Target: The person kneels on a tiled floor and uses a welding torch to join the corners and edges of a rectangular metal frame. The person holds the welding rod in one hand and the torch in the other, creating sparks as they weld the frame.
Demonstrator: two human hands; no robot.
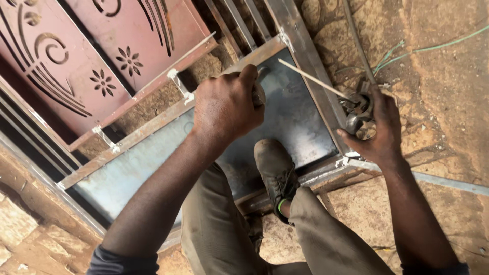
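Note:
My left hand [226, 107] is closed around a small tool whose grey tip [261, 76] pokes out against the upper bar of a steel frame [153, 122]. My right hand [374, 130] grips a welding electrode holder [359, 109] at the frame's right bar. A thin white welding rod [313, 79] sticks out of it, up and to the left, over the grey sheet metal panel [295, 119]. My shoe [275, 170] stands on that panel.
A dark red metal gate panel [76, 56] with scroll and flower cut-outs lies at the upper left. A black cable [356, 40] and green wires [433, 48] run over the sandy ground at the right. Stone paving [30, 234] lies at the lower left.

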